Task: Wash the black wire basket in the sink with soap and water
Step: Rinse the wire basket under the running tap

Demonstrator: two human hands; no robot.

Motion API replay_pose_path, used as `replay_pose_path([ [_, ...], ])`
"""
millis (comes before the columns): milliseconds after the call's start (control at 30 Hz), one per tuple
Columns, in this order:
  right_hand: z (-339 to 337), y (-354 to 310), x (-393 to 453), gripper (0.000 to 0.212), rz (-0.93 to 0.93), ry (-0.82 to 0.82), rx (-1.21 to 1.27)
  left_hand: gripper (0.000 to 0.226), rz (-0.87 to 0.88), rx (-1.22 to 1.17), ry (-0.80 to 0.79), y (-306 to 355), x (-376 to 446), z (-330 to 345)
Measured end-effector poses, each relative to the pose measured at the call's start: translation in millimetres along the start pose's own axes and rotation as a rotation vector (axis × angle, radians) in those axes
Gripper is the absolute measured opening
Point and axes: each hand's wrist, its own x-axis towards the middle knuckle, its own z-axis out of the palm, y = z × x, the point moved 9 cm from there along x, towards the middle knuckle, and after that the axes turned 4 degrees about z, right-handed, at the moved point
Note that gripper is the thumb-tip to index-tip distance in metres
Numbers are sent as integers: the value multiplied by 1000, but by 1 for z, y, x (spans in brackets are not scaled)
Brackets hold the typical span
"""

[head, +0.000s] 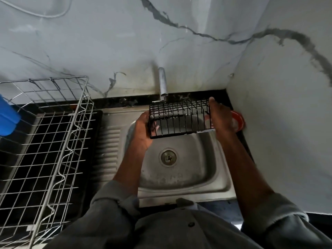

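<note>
The black wire basket [179, 117] is held in the air above the far part of the steel sink [203, 178], just under the metal tap [163, 83]. My left hand [143, 130] grips its left end, with fingers curled inside the wires. My right hand [221, 117] holds the right end, thumb up along the side. No water stream is visible from the tap. The sink bowl is bare, with the drain [168, 157] in its middle.
A large silver wire dish rack [50, 141] stands on the black counter to the left, beside the ribbed drainboard [109, 141]. A blue plastic thing [7, 117] sits at the far left edge. A red round object [239, 120] lies behind my right hand. Marble walls close in behind and right.
</note>
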Motion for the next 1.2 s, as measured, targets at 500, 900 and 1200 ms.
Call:
replay_pose_path([
  [500, 33, -13, -34, 63, -68, -48, -10, 22, 61, 2, 83, 32, -14, -45],
  [900, -44, -1, -31, 91, -48, 220, -205, 27, -21, -7, -35, -19, -20, 1],
  [1200, -47, -20, -36, 63, -59, 296, -283, 41, -75, 193, -99, -29, -18, 14],
])
